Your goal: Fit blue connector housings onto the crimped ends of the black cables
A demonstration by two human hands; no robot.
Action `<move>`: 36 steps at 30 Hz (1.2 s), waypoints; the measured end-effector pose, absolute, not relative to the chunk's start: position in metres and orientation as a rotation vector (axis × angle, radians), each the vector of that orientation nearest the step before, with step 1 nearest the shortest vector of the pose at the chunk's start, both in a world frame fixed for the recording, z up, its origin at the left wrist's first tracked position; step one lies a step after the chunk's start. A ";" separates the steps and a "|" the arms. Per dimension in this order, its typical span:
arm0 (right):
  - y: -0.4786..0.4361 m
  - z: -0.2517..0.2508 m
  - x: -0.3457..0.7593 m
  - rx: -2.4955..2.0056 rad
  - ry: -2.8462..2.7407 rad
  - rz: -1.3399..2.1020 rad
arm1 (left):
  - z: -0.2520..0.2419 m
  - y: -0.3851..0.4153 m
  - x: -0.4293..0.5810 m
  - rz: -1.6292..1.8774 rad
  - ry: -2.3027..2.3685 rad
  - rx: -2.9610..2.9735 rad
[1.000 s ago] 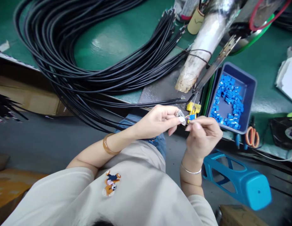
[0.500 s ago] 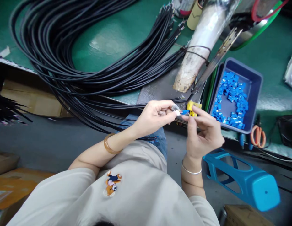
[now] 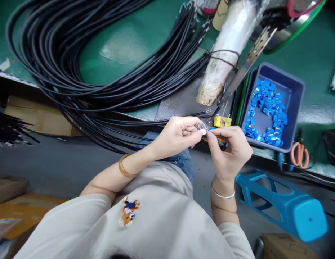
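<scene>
My left hand (image 3: 179, 136) is closed in a pinch on a small clear plug (image 3: 202, 126) at the end of a black cable. My right hand (image 3: 230, 150) is curled, its thumb and forefinger pinched on a small blue part (image 3: 211, 128) pressed against that plug. The two hands meet at the front edge of the green bench, just below a yellow fixture (image 3: 222, 121). A blue tray (image 3: 294, 97) with several blue parts sits right of the hands.
A large coil of black cables (image 3: 75, 72) covers the bench's left and middle. A taped cylinder (image 3: 227, 54) and a metal blade (image 3: 245, 68) slant down toward the fixture. Orange-handled scissors (image 3: 299, 157) lie at the right. A blue plastic stool (image 3: 286, 205) stands below, with cardboard boxes (image 3: 40, 115) left.
My right hand's fingers have curled in and closed round the blue part against the plug. The left hand kept its pinch. The view shifted slightly.
</scene>
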State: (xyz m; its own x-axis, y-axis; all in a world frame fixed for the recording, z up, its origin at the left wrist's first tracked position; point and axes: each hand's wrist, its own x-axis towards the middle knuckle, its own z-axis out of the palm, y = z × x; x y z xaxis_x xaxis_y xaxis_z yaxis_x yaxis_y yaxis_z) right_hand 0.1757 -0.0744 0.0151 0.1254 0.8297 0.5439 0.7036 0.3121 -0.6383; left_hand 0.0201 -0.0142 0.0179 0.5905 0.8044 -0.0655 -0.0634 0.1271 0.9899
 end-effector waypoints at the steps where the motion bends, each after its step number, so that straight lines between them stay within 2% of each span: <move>1: -0.074 0.014 0.175 -1.431 -1.625 0.151 | 0.018 -0.015 0.020 0.720 0.719 1.304; 8: -0.076 0.004 0.172 -1.442 -1.353 0.170 | 0.015 -0.014 0.020 0.748 0.707 1.267; 15: -0.071 0.004 0.171 -1.381 -1.627 -0.147 | 0.013 -0.009 0.024 0.777 0.740 1.288; 24: -0.069 0.005 0.173 -1.390 -1.585 -0.083 | 0.015 -0.005 0.028 0.802 0.708 1.264; 36: -0.068 0.004 0.175 -1.360 -1.652 -0.189 | 0.016 -0.002 0.025 0.742 0.722 1.280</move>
